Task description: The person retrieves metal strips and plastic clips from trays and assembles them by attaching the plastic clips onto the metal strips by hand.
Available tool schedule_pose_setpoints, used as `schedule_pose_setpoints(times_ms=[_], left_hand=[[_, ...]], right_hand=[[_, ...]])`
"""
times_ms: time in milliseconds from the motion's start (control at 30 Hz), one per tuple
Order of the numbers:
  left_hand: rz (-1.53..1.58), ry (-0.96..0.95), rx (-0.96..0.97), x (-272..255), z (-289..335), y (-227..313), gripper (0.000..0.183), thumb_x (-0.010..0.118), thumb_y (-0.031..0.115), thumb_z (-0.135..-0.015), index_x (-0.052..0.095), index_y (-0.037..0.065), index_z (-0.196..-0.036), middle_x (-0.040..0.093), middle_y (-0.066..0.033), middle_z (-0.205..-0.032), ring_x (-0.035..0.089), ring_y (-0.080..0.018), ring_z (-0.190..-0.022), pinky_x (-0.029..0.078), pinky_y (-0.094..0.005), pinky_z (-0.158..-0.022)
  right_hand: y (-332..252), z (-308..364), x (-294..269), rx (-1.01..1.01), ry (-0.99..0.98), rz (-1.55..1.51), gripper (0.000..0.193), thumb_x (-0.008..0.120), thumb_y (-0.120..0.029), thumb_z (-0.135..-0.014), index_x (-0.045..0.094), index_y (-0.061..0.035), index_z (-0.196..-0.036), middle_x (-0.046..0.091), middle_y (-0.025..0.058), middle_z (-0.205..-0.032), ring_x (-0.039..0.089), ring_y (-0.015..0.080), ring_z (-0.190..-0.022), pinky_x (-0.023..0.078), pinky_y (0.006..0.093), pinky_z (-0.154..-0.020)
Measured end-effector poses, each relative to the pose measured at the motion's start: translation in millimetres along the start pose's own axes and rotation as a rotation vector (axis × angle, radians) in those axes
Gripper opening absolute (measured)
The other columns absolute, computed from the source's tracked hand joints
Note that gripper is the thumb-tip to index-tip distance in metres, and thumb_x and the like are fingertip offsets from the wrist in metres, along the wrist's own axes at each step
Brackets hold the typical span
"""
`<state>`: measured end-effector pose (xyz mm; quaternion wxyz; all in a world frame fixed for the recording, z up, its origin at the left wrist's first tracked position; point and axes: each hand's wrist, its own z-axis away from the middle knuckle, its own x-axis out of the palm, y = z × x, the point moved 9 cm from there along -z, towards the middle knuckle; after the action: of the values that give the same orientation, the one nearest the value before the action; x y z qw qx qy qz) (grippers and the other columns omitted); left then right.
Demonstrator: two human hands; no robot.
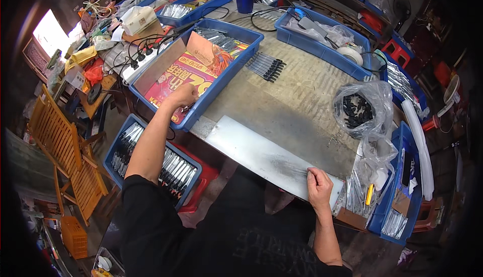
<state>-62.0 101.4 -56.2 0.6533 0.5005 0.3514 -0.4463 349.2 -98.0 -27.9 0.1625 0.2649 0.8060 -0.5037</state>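
Grip hidden, L hand (183, 96) in blue tray (215, 90); R hand (319, 187) curled at white board (251, 146), pinch unclear.

"Where does the light come from?"
"Daylight glares through the left-hand window (52, 31); the tabletop (304, 88) is well lit."
"And the rim?"
"Black, bending straight edges; the upper-right fan (401, 8) is dim, perhaps blurred."
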Motion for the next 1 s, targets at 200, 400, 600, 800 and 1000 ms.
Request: schedule_pose_setpoints(times_ms=[200,400,600,800,1000], left_hand=[[-0.070,0.004,0.044,2,1,6,0.012,0.058,0.012,-0.068,0.061,0.001,-0.071,0.061,-0.0198,-0.071,0.061,-0.0287,-0.070,0.046,-0.0367,-0.064],[0.128,0.140,0.027,-14,-1,-11,0.011,0.057,0.009,-0.070,0.058,-0.001,-0.069,0.060,-0.0160,-0.066,0.059,-0.0265,-0.063,0.045,-0.0361,-0.060],[0.412,0.198,0.076,-31,6,-6,0.011,0.052,0.008,-0.079,0.054,0.000,-0.072,0.054,-0.0037,-0.058,0.051,-0.0111,-0.052,0.040,-0.0263,-0.047],[0.685,0.167,0.054,-44,25,4,0.009,0.050,0.006,-0.082,0.056,0.001,-0.077,0.053,-0.0017,-0.061,0.048,-0.0085,-0.053,0.038,-0.0221,-0.046],[0.840,0.053,0.253,-33,73,85,0.007,0.051,0.009,-0.085,0.055,0.003,-0.083,0.052,0.0007,-0.064,0.047,-0.0051,-0.056,0.039,-0.0191,-0.051]], right_hand=[[0,1,0,0.004,-0.002,0.017,0.010,0.055,-0.003,-0.078,0.059,0.0026,-0.085,0.055,0.0112,-0.066,0.051,0.0195,-0.055,0.040,0.0283,-0.052],[-1,0,1,-0.008,0.005,0.012,0.010,0.055,-0.003,-0.078,0.059,0.0027,-0.085,0.055,0.0115,-0.067,0.052,0.0202,-0.056,0.041,0.0287,-0.052],[4,1,0,0.021,-0.001,0.008,0.010,0.055,-0.003,-0.078,0.059,0.0027,-0.085,0.056,0.0116,-0.067,0.052,0.0202,-0.056,0.041,0.0288,-0.052],[5,4,-2,0.049,-0.003,-0.013,0.010,0.055,-0.003,-0.078,0.059,0.0025,-0.085,0.056,0.0112,-0.067,0.052,0.0201,-0.056,0.041,0.0284,-0.052],[10,3,-5,0.099,0.015,-0.038,0.012,0.057,-0.007,-0.080,0.059,0.0023,-0.088,0.056,0.0091,-0.070,0.052,0.0159,-0.058,0.041,0.0269,-0.054]])
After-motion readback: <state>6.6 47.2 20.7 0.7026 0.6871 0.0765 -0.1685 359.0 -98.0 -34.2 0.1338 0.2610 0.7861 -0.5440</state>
